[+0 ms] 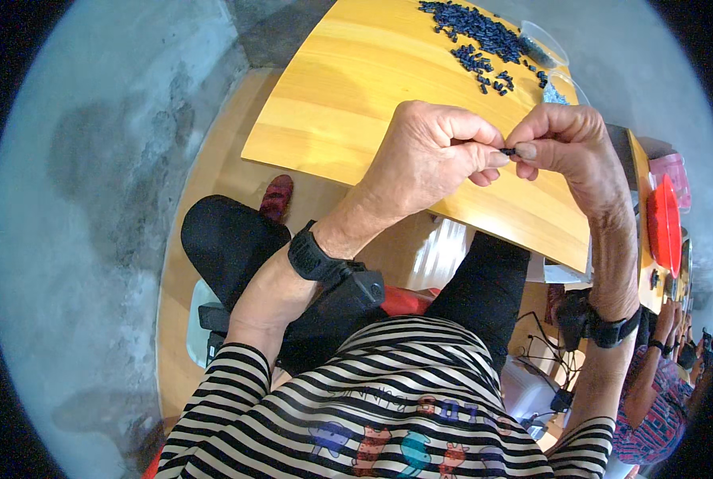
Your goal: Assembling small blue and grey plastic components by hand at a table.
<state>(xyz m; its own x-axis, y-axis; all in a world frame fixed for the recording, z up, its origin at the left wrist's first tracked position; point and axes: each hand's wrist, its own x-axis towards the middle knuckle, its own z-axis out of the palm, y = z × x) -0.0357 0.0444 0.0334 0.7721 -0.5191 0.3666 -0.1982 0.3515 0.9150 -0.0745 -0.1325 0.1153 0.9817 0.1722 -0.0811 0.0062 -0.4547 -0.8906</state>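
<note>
Between my two hands, above the near right part of the yellow wooden table (316, 104), is a small dark cylindrical piece (509, 152). My left hand (444, 152) pinches one end of it between thumb and forefinger. The thumb and fingertips of my right hand (560, 140) close on its other end. Most of the piece is covered by the fingertips, so its exact kind does not show. Beyond my hands lies a loose heap of small dark blue-black pieces (480, 33), with a few scattered toward me.
Two clear plastic tubs stand at the table's right edge: one with dark bits (541, 46), one with light blue bits (556, 93). A red basin (663, 226) and a pink container (671, 180) are farther right. Another person in a patterned top (651, 407) sits at lower right, near cables (560, 359).
</note>
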